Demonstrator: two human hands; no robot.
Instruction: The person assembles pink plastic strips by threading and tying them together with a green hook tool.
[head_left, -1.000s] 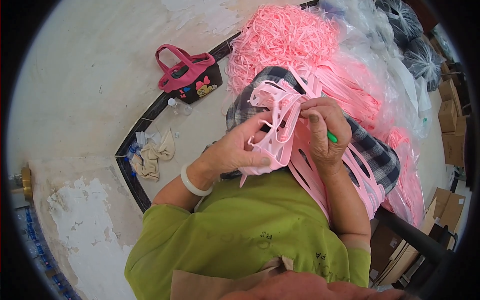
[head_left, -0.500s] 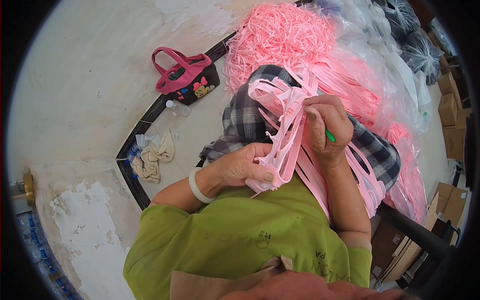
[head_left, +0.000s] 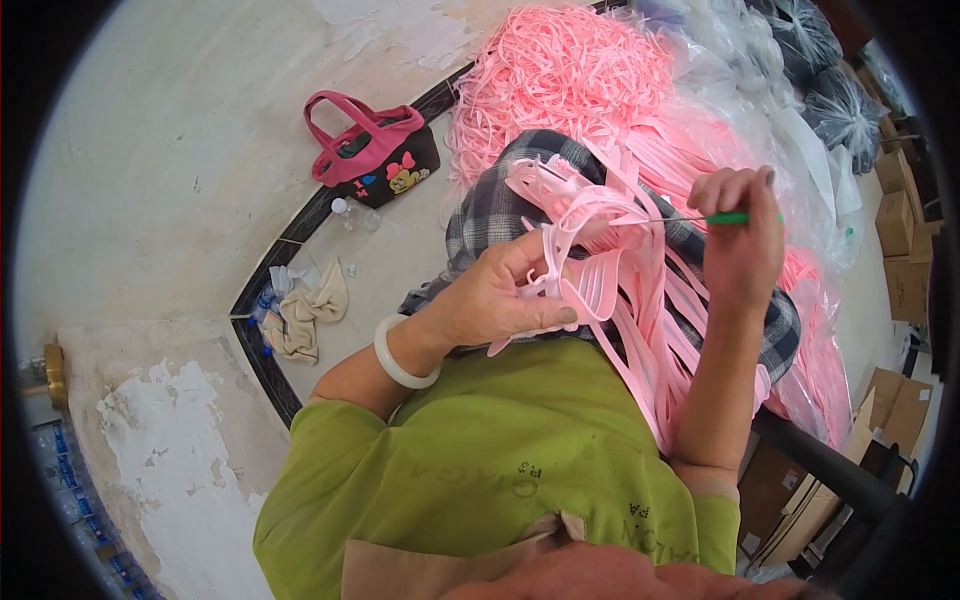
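Note:
My left hand (head_left: 505, 295) pinches a bunch of flat pink rubbery straps (head_left: 597, 285) above my lap, with a white bangle round the wrist. To its right, my right hand (head_left: 745, 225) is closed on the green handle of a thin pointed tool (head_left: 728, 218), perhaps an awl. The metal shaft points left and its tip reaches the looped straps; whether it goes through one I cannot tell. Long ends of the straps hang over my checked trousers (head_left: 480, 225) and down beside my right forearm.
Beyond my knees lies a heap of tangled pink strips (head_left: 565, 75), with clear plastic bags (head_left: 735, 80) at its right. A pink and black handbag (head_left: 385, 150), a clear bottle (head_left: 355, 215) and a beige cloth (head_left: 305, 315) are on the left floor. Cardboard boxes (head_left: 900, 400) stand far right.
My right hand has moved away to the right and up from the straps, bringing the tool's shaft into sight. The straps have shifted and opened out, and my left hand is slightly higher.

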